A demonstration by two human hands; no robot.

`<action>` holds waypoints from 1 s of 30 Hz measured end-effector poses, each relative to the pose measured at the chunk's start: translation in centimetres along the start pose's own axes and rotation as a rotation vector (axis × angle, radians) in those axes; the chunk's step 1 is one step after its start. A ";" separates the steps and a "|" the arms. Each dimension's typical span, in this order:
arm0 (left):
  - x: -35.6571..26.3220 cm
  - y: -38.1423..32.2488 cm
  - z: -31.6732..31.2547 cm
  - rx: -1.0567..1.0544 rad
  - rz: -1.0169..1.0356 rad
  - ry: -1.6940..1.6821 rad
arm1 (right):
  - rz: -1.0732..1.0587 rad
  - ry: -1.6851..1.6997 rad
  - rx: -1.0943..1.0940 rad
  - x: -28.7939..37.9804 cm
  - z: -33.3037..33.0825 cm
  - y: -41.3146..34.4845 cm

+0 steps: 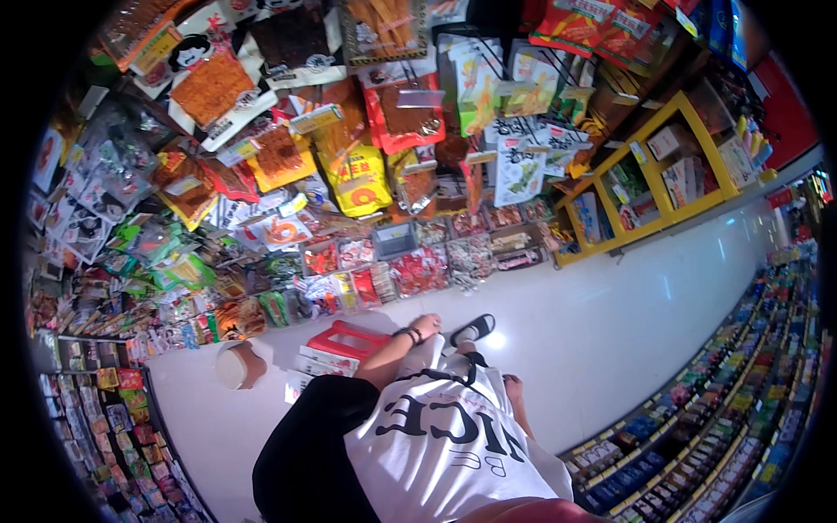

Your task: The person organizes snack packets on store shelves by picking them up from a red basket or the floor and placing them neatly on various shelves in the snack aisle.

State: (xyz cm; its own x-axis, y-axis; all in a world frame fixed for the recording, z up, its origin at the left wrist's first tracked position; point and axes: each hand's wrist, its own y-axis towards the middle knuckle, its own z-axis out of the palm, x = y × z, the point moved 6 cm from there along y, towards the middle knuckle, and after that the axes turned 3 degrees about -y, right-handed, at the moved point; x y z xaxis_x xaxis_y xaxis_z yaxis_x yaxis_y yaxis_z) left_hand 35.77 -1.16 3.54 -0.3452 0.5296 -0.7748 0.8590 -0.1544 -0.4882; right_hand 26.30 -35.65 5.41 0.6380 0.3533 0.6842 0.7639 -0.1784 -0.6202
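My left hand, with dark beaded bracelets at the wrist, is low in front of my body. Its fingers look curled, but whether they hold anything is unclear. Beside this forearm are a red plastic frame or handle and white printed packs. On the other side, my right hand hangs by my white printed shirt, partly hidden by it; its grip cannot be made out. Before me, snack packs hang on hooks, among them a yellow pack and a red-edged pack, above bins of small wrapped snacks.
A yellow-framed shelf unit stands at the upper right. A brown and white tub or stool is on the pale floor. Stocked shelves line the lower right, with more shelves at the lower left.
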 end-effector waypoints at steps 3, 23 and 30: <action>2.9 -0.6 -0.1 -0.053 0.020 -0.043 | 0.013 0.068 -0.016 -0.8 0.5 0.6; 13.6 -5.8 -7.9 -0.638 -0.545 -1.269 | 0.057 -0.114 0.085 2.9 -0.6 11.2; -5.5 4.2 -9.6 -0.470 -0.268 -1.177 | 0.052 0.025 0.112 2.7 -2.0 15.0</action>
State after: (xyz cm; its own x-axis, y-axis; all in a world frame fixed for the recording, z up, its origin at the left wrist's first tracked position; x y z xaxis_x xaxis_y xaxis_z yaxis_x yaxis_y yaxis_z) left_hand 44.90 3.34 9.64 -0.4429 -0.5867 -0.6779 0.6783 0.2751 -0.6813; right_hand 39.71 -39.18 -1.28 0.6797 0.3226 0.6588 0.7151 -0.0916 -0.6930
